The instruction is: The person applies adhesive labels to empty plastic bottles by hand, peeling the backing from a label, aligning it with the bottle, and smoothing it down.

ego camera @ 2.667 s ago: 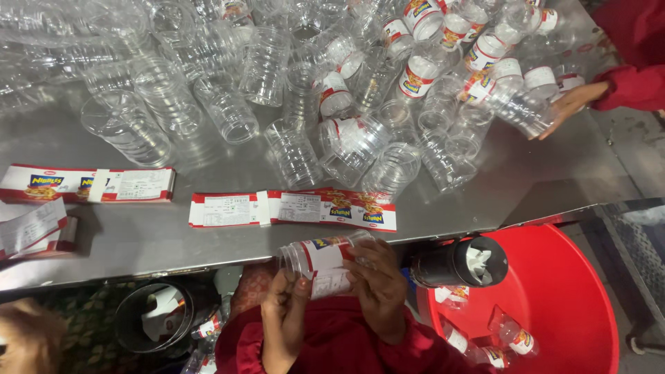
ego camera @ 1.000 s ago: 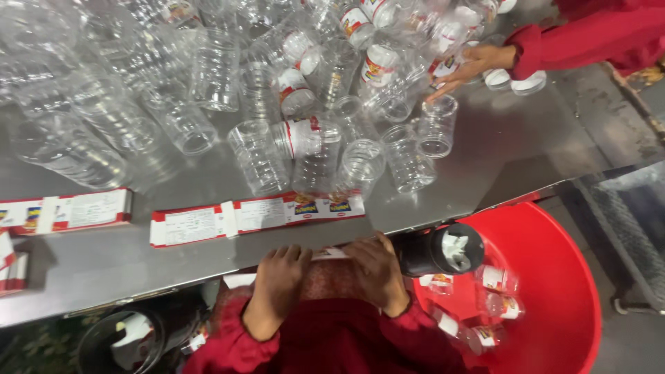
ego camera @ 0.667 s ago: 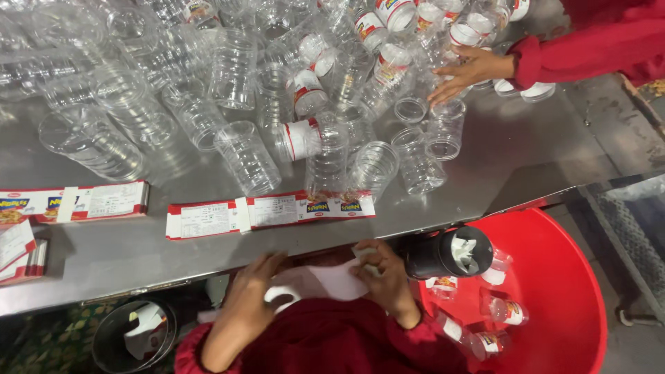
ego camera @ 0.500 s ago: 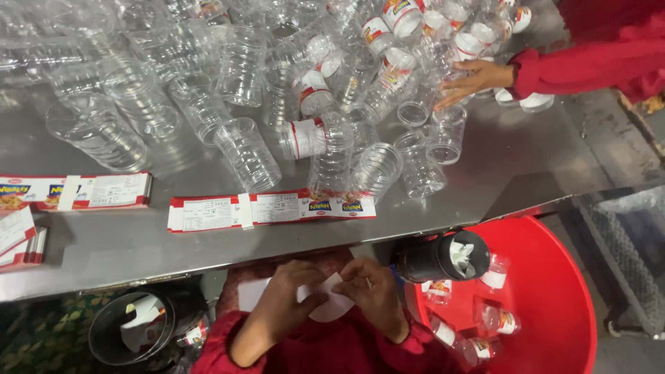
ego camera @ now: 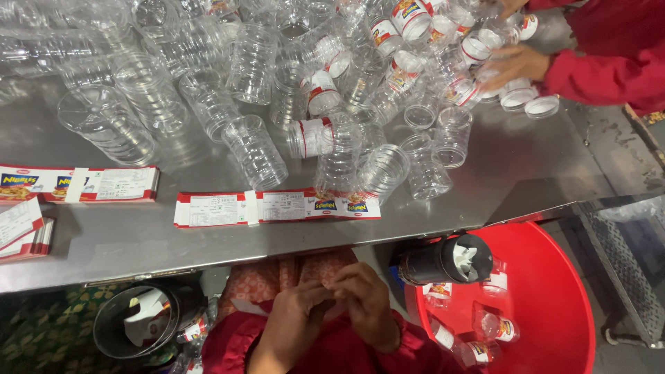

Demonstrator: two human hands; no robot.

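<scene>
My left hand [ego camera: 294, 318] and my right hand [ego camera: 365, 305] are pressed together in my lap, below the front edge of the steel table [ego camera: 125, 242]. Their fingers are curled against each other, and the white paper they held a moment ago is hidden between them. On the table just above them lies a flat strip of red-and-white labels [ego camera: 277, 206]. Behind it is a heap of clear plastic jars [ego camera: 256, 149], some wearing labels [ego camera: 309, 136].
More label stacks lie at the left [ego camera: 80, 185] and far left [ego camera: 24, 228]. Another person's hand [ego camera: 509, 66] in a red sleeve reaches among jars and white lids [ego camera: 540, 106]. A red tub [ego camera: 554, 291] holds labelled jars; a black cylinder [ego camera: 443, 260] rests on its rim. A black bin [ego camera: 135, 322] stands lower left.
The labelled jar I held is gone from my hands. The white paper held after it is no longer visible as my hands close together. The other person's hand shifted among the jars.
</scene>
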